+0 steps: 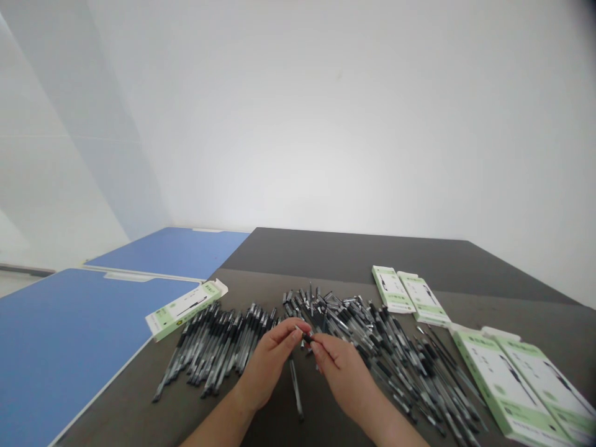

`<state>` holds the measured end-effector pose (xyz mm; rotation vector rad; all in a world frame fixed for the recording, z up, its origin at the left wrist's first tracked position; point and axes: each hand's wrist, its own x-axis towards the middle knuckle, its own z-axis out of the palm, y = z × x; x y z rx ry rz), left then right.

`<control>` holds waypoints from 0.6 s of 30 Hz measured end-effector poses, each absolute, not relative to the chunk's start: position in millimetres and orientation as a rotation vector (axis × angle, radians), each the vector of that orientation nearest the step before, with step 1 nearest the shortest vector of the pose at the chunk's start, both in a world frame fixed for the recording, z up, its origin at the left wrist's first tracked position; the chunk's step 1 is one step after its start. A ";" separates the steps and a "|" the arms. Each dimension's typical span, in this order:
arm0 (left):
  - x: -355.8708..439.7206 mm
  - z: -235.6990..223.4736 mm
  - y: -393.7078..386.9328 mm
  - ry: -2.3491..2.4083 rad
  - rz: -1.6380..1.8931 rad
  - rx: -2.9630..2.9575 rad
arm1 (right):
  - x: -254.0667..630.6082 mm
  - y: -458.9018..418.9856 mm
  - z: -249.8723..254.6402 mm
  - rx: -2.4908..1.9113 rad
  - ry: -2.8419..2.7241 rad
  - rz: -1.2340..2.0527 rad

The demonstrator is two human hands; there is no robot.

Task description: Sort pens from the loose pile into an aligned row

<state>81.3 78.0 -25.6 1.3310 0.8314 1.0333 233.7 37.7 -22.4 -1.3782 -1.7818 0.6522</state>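
Both my hands meet over the middle of a dark table (326, 254). My left hand (270, 363) and my right hand (342, 369) pinch a small black pen part (307, 338) between their fingertips. A single black pen (296, 388) lies on the table just below the hands. To the left lies a fairly tidy row of black pens (214, 351). A looser heap of black pens (391, 351) spreads to the right.
An open white-and-green pen box (184, 308) lies at the left of the pens. Two more boxes (410, 295) sit at the back right, two larger-looking ones (521, 385) at the near right. Blue tabletops (69, 335) adjoin on the left. A white wall stands behind.
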 end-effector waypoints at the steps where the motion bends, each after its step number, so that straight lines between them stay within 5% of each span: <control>1: 81.2 -25.7 77.4 0.816 1.026 1.312 | 233.5 37.8 -21.7 -1.374 -1.773 0.669; 18: 75.6 -34.8 94.4 0.831 1.352 0.959 | 234.9 39.3 -20.6 -1.417 -1.703 0.661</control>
